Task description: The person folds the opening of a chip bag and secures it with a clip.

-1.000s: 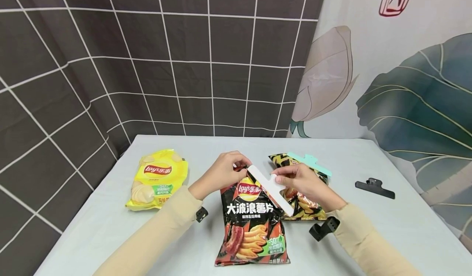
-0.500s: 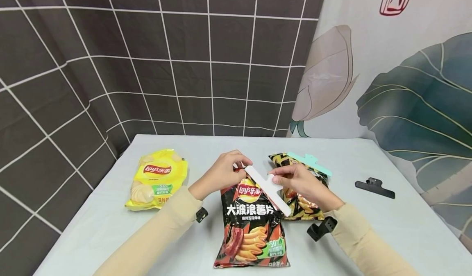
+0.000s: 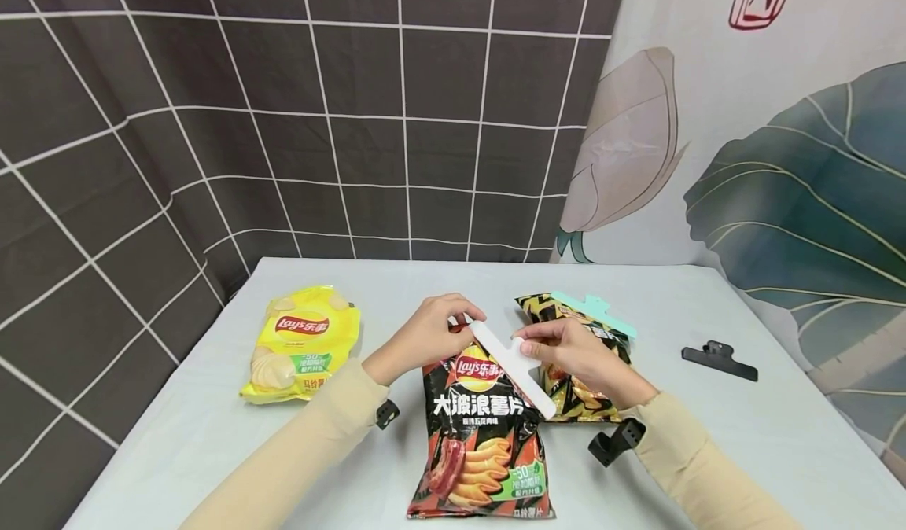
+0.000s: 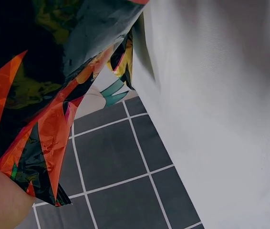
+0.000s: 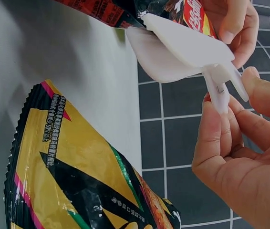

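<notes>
We see the left hand (image 3: 418, 340) pinching the top edge of the red-black chip bag (image 3: 481, 428), fingers curled on the foil at its upper left corner. In the left wrist view only the heel of the palm shows, with crumpled bag foil (image 4: 39, 95) right against it.

Right hand (image 3: 573, 353) pinches the levers of the white sealing clip (image 3: 513, 366), thumb and fingers closed on the tabs. In the right wrist view the clip (image 5: 182, 50) sits across the bag's top, mouth engaged on the foil edge, with the right-hand fingers (image 5: 221, 138) squeezing the small levers. We cannot tell whether the clip has bitten fully along the seam; its far end angles down and to the right over the bag's front.

The red-black bag lies flat near the front centre of the white table (image 3: 743, 436), top pointing away from us.

Around it:
- yellow chip bag (image 3: 303, 343) to the left, flat, well apart
- yellow-black bag (image 3: 591, 388) just behind the right hand, carrying a teal clip (image 3: 594, 311) on its top edge
- black clip (image 3: 718, 361) alone at the right side of the table
- dark grid-pattern curtain (image 3: 283, 121) and a leaf-print cloth (image 3: 778, 160) behind
</notes>
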Demonstrator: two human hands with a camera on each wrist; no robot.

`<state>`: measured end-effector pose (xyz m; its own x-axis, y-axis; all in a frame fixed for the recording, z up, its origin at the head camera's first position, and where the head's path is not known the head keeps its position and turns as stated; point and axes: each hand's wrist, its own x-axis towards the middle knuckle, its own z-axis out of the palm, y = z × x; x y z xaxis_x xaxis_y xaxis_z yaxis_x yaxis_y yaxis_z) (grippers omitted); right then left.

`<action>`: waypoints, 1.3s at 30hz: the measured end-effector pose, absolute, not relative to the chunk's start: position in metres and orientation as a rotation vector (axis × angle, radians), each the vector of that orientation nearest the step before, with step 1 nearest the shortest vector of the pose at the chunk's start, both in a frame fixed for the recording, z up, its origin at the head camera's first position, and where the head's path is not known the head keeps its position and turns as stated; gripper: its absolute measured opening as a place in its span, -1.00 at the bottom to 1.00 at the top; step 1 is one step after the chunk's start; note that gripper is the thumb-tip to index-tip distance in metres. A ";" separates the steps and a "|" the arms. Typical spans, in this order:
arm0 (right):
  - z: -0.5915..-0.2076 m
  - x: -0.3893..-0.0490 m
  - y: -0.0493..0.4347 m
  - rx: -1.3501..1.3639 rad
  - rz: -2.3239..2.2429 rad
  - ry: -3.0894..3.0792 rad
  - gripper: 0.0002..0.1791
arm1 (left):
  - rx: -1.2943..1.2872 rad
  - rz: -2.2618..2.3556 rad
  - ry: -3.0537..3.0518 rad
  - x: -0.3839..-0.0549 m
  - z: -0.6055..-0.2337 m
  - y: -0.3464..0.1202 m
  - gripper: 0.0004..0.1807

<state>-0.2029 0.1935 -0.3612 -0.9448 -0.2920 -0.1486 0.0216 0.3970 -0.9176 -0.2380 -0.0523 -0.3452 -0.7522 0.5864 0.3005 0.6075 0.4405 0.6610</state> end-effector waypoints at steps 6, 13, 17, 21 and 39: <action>-0.362 -0.202 0.194 -0.265 -1.575 2.325 -0.53 | -1.120 -1.209 -2.633 -0.238 -0.347 -0.052 -0.72; -0.364 -0.200 0.196 -0.314 -1.536 2.311 -0.47 | -1.095 -1.222 -2.664 -0.235 -0.348 -0.053 -0.73; -0.365 -0.199 0.196 -0.335 -1.565 2.266 -0.45 | -1.077 -1.234 -2.677 -0.234 -0.350 -0.055 -0.71; -0.367 -0.197 0.195 -0.342 -1.641 2.171 -0.43 | -1.041 -1.259 -2.694 -0.234 -0.351 -0.057 -0.67; -0.369 -0.184 0.195 -0.286 -1.760 1.948 -0.41 | -0.669 -1.486 -2.729 -0.222 -0.373 -0.077 -0.44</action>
